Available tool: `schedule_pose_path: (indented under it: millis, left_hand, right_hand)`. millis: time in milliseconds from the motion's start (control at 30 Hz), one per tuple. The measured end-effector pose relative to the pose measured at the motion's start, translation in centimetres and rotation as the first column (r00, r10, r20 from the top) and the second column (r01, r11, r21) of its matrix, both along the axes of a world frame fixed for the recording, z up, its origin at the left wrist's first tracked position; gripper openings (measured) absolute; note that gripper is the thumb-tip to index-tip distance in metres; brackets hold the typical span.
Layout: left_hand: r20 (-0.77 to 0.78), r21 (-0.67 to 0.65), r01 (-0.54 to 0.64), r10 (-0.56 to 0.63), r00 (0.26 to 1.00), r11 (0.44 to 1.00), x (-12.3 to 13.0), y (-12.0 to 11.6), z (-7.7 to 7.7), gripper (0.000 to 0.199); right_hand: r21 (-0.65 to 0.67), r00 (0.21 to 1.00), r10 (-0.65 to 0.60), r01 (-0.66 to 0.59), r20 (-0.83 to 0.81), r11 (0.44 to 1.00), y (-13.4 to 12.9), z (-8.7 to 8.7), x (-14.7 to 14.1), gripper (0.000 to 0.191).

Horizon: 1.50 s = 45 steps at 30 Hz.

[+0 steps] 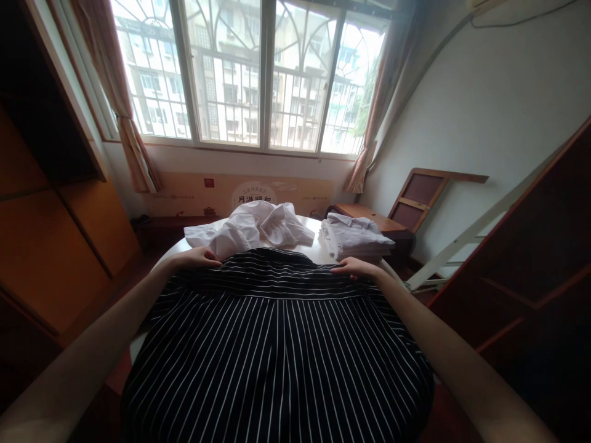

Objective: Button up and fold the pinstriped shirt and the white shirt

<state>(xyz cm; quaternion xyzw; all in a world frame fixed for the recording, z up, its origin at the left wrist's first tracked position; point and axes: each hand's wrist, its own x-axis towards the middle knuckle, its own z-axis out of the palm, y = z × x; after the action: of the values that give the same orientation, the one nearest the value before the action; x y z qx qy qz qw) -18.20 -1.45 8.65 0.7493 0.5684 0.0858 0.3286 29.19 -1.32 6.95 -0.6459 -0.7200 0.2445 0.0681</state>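
Note:
A black shirt with white stripes (281,344) is spread over a white round table (318,246), its collar end away from me and its lower part reaching the bottom of the view. My left hand (203,257) pinches the shirt near its far left shoulder. At the far right shoulder, my right hand (356,268) is closed on the cloth. Just beyond the collar lies a crumpled white garment (252,226). A stack of folded white shirts (353,234) sits beyond my right hand.
Behind the table stands a wooden desk (369,218) with a tilted wooden frame (418,197) by the wall. A white ladder (462,249) leans at the right. Orange cabinets (50,258) stand at the left, and a barred window (235,74) is ahead.

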Motion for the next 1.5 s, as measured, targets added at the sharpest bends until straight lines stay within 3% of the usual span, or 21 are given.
schedule_pose_path:
  millis: [67,133,200,300,367,433,500,633,700,800,900,1033,1133,1300,1367,1500]
  left_hand:
    - [-0.029,0.106,-0.002,0.005,1.0,0.994,0.5,-0.2,0.2,0.04]
    - [-0.063,0.296,-0.073,0.096,0.993,0.952,0.9,-0.4,0.4,0.037]
    - [-0.045,0.532,-0.232,0.301,0.953,0.815,1.6,-0.5,0.9,0.037]
    - [0.066,0.734,-0.426,0.57,0.819,0.528,2.8,-0.5,1.5,0.039]
    - [0.083,0.769,-0.452,0.629,0.773,0.453,3.8,0.0,1.6,0.039]
    - [0.044,0.763,-0.442,0.644,0.764,0.472,4.6,0.9,1.1,0.04]
    - [-0.01,0.737,-0.423,0.634,0.773,0.527,5.1,1.8,-0.1,0.04]
    - [-0.066,0.721,-0.311,0.507,0.859,0.62,4.9,2.8,-4.1,0.038]
    - [-0.064,0.736,-0.242,0.42,0.905,0.632,4.3,2.8,-6.2,0.038]
    - [0.025,0.748,-0.259,0.364,0.931,0.611,3.1,2.9,-8.1,0.046]
    - [0.134,0.732,-0.326,0.343,0.93,0.598,1.9,3.0,-8.0,0.053]
    - [0.176,0.645,-0.372,0.343,0.923,0.668,0.1,2.7,-6.3,0.055]
    - [0.101,0.599,-0.291,0.29,0.952,0.746,-1.5,1.8,-6.1,0.056]
    - [-0.127,0.515,-0.222,0.329,0.936,0.828,-3.5,-0.2,-7.9,0.058]
    - [-0.133,0.539,-0.219,0.339,0.931,0.813,-3.6,-1.0,-8.1,0.054]
    - [0.022,0.679,-0.238,0.305,0.952,0.695,-3.5,-3.3,-6.7,0.047]
  right_hand:
    - [0.036,0.998,0.057,-0.058,0.028,0.998,0.1,0.1,-0.1,0.025]
    - [0.165,0.997,0.037,-0.048,0.067,0.985,0.1,0.4,-0.3,0.018]
    - [0.368,0.992,-0.086,0.048,0.089,0.929,-0.1,0.8,-0.8,0.019]
    - [0.608,0.953,-0.301,0.219,0.034,0.763,-0.3,1.5,-2.0,0.028]
    - [0.675,0.934,-0.356,0.259,0.006,0.691,-0.1,1.6,-2.9,0.032]
    - [0.676,0.928,-0.372,0.267,0.012,0.687,0.3,1.3,-3.7,0.033]
    - [0.628,0.927,-0.373,0.27,0.034,0.73,0.9,0.4,-4.3,0.032]
    - [0.483,0.938,-0.338,0.261,0.08,0.836,1.5,-2.6,-4.3,0.034]
    - [0.464,0.947,-0.308,0.234,0.09,0.854,1.3,-4.1,-4.0,0.04]
    - [0.518,0.961,-0.264,0.185,0.083,0.835,0.6,-5.4,-3.8,0.052]
    - [0.563,0.954,-0.29,0.2,0.074,0.802,-0.2,-5.2,-3.9,0.059]
    - [0.622,0.975,-0.193,0.083,0.112,0.779,-1.4,-4.4,-4.0,0.053]
    - [0.559,0.979,-0.057,-0.064,0.196,0.827,-2.4,-4.9,-3.4,0.051]
    - [0.368,0.965,-0.04,-0.06,0.259,0.928,-3.8,-6.6,-1.4,0.053]
    - [0.351,0.964,-0.04,-0.057,0.261,0.935,-4.1,-6.8,-0.9,0.052]
    - [0.363,0.962,-0.041,-0.061,0.269,0.93,-4.2,-6.7,-0.7,0.052]
